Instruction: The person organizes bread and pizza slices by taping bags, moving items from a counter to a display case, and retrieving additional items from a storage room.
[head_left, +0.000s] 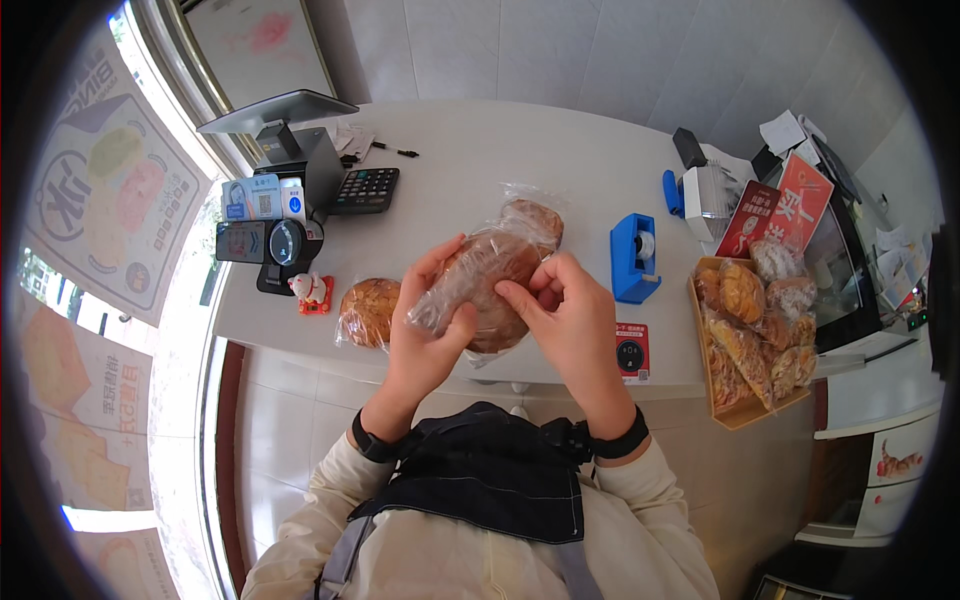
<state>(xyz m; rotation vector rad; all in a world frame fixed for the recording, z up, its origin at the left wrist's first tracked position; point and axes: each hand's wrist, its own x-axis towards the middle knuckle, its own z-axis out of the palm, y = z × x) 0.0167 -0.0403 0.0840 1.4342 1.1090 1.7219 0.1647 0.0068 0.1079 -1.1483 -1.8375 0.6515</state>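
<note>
Above the front of the white counter, a brown bread in clear plastic wrap (491, 262) is held tilted between both hands. My left hand (427, 326) grips it from the left, with the thumb over the gathered film at its lower end. From the right, my right hand (574, 319) pinches the wrap between thumb and curled fingers. Another wrapped bread (541, 217) shows just beyond the held one. Below the hands, part of a further bread (495, 335) is visible, mostly covered. A round golden wrapped bun (367, 311) lies left of my left hand, its right side hidden.
A blue tape dispenser (634, 259) stands right of my hands, near a red printed card (634, 352). Farther right is a tray (703, 352) of wrapped breads. A payment terminal (289, 161), a calculator (365, 190) and a lucky-cat figurine (310, 291) occupy the left side.
</note>
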